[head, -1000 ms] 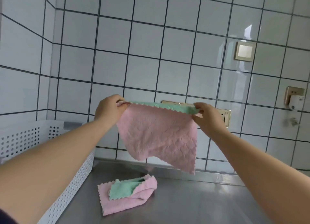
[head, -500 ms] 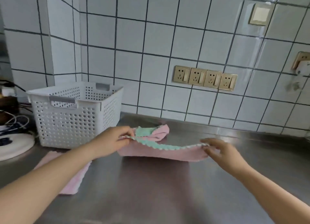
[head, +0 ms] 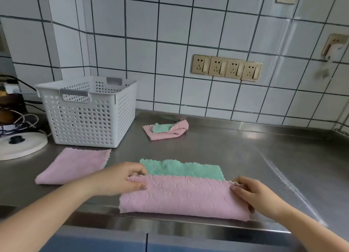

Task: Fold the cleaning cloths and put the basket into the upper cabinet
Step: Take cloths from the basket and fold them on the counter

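- The left hand [head: 122, 180] pinches the left end of the pink cloth's [head: 181, 197] turned-over edge, thumb on top
- The right hand [head: 253, 195] grips the right end, fingers curled round it
- This cloth lies at the counter's [head: 255, 157] front edge, its green side showing behind the fold
- The white basket [head: 88, 115] stands back left, a flat pink cloth [head: 75, 166] before it and a rumpled cloth [head: 166, 131] to its right

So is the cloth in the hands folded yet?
Partly folded: the cloth's pink side laps over itself, leaving a green strip showing.
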A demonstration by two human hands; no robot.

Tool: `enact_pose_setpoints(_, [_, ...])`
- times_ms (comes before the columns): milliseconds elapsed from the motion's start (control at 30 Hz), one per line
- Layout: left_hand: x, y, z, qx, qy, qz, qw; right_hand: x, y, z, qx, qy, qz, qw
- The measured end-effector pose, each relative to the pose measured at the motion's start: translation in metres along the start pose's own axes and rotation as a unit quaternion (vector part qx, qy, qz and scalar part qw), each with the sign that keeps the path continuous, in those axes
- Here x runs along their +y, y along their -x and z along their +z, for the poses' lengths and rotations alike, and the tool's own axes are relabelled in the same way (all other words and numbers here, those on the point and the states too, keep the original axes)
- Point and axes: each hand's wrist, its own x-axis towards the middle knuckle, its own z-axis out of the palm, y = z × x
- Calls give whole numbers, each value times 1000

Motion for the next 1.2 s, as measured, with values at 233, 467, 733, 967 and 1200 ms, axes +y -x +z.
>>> enact_pose_setpoints(233, [-6, -32, 1, 88, 17, -47, 995, 11, -54, 1, 98, 102, 26, 990])
enact_pose_setpoints(467, [-22, -68, 7, 134, -26, -104, 985, 9, -101, 1, 96, 124, 70, 985])
enact_pose_setpoints(733, [-44, -94, 13, 128, -48, -137, 981, 17, -121, 4, 96, 114, 82, 985])
enact_pose_setpoints(967, [-36, -97, 15, 127, -126, -147, 973, 14, -122, 8, 148, 159, 73, 974])
enact_pose_setpoints(1200, [20, -102, 58, 136, -180, -12, 974, -57, -111, 78, 28, 261, -94, 960])
